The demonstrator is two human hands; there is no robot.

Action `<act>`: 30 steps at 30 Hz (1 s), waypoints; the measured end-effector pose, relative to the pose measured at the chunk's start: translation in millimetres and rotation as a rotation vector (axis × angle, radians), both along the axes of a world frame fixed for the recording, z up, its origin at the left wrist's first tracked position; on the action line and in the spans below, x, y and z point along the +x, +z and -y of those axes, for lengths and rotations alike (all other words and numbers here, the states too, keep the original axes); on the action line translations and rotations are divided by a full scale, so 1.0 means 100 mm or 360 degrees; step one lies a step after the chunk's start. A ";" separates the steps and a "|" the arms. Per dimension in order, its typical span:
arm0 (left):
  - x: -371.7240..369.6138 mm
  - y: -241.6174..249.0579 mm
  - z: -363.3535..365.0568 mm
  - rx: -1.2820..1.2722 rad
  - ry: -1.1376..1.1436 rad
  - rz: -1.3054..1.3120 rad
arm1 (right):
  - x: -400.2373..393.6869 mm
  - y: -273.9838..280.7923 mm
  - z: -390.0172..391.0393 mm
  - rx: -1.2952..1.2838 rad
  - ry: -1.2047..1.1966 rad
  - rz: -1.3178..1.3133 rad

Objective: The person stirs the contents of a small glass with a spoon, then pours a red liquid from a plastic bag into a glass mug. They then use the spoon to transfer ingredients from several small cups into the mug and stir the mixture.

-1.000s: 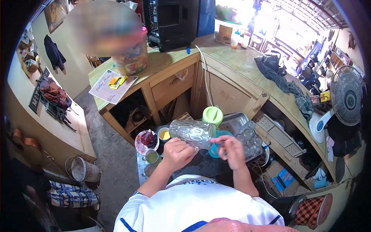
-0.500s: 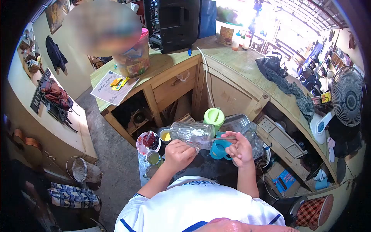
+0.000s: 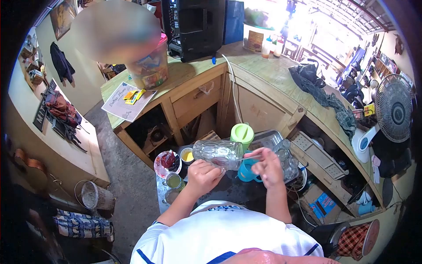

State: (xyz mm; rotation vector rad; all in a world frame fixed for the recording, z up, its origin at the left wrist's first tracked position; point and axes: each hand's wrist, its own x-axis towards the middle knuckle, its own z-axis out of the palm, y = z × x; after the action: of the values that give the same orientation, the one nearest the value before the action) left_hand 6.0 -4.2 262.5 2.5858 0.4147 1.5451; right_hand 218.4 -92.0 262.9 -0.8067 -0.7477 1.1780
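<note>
A clear glass mug (image 3: 215, 150) lies tilted sideways over the low table, its mouth to the right. My left hand (image 3: 203, 177) is wrapped round its lower side. At the mouth, my right hand (image 3: 268, 168) pinches the end of a thin spoon or stick (image 3: 252, 157) that reaches toward the glass. Just behind are a lime-green lidded container (image 3: 242, 133) and a blue mug (image 3: 249, 170). To the left stand a bowl with dark red contents (image 3: 167, 163), a cup with yellow contents (image 3: 187, 155) and a glass of green contents (image 3: 173, 181).
Several upturned glasses (image 3: 288, 163) stand on a metal tray (image 3: 270, 139) at right. A wooden counter (image 3: 259, 61) curves round the front, bearing a black speaker (image 3: 195, 28), a menu sheet (image 3: 125, 108), a plastic tub (image 3: 151, 70) and a fan (image 3: 394, 110).
My right hand has shifted slightly, its fingers turned and drawn closer together around the thin utensil. The glass mug and my left hand have hardly moved.
</note>
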 end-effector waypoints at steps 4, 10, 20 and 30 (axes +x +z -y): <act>0.02 -0.01 0.02 -0.0055 -0.0038 0.0004 | -0.16 0.13 0.01 -0.0159 -0.0061 0.0238; -0.02 -0.07 0.00 -0.0158 -0.0071 -0.0094 | -0.05 0.08 0.07 0.0130 -0.0460 0.0375; -0.04 -0.07 -0.03 -0.0287 -0.0032 0.0032 | -0.12 0.28 0.21 0.0544 -0.0611 0.1244; -0.01 -0.14 0.03 -0.0514 -0.0103 0.0058 | -0.22 0.36 0.06 0.0521 -0.0785 0.1726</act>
State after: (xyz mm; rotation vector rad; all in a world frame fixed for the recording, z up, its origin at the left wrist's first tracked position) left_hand 5.1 -7.3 248.2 2.2996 0.5230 1.3727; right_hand 196.6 -98.5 299.4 -1.2516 -1.4595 0.0815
